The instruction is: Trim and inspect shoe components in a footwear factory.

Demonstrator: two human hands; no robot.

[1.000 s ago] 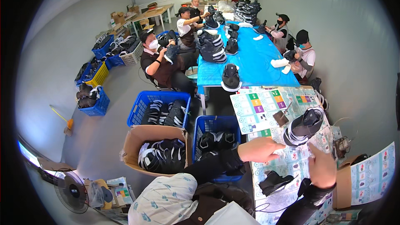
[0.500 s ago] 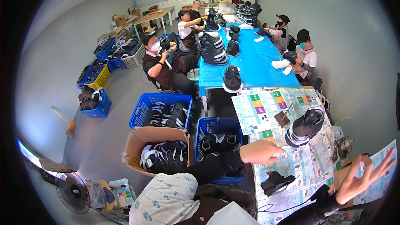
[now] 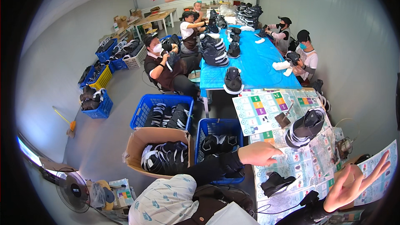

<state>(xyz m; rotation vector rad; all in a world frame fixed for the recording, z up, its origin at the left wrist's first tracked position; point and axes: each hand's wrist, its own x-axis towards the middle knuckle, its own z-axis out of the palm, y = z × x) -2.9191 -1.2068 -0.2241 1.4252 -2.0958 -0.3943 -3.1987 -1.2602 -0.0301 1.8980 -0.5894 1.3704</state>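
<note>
My left hand (image 3: 259,153) reaches over the paper-covered table (image 3: 308,171), its fingers curled in and the thumb side toward the right. Nothing shows in it, though its underside is hidden. On the right, my right hand (image 3: 354,185) is held up with fingers spread, holding nothing. Beyond my left hand stands a stack of black shoe uppers with white edges (image 3: 306,127). A single small black shoe piece (image 3: 276,184) lies on the papers between my hands. Past the left hand rests a brown metal plate with a rod (image 3: 283,120).
A blue-covered table (image 3: 266,71) holds shoe uppers, with several people seated around it. Left of my table stand two blue crates (image 3: 141,99) and a cardboard box (image 3: 133,152) of uppers. A small machine (image 3: 344,148) sits at the right edge. A fan (image 3: 73,189) stands lower left.
My right hand has shifted slightly left and tilted, with fingers still spread. The left hand has drawn in a little, its pointing finger less extended. The objects on my table stay put.
</note>
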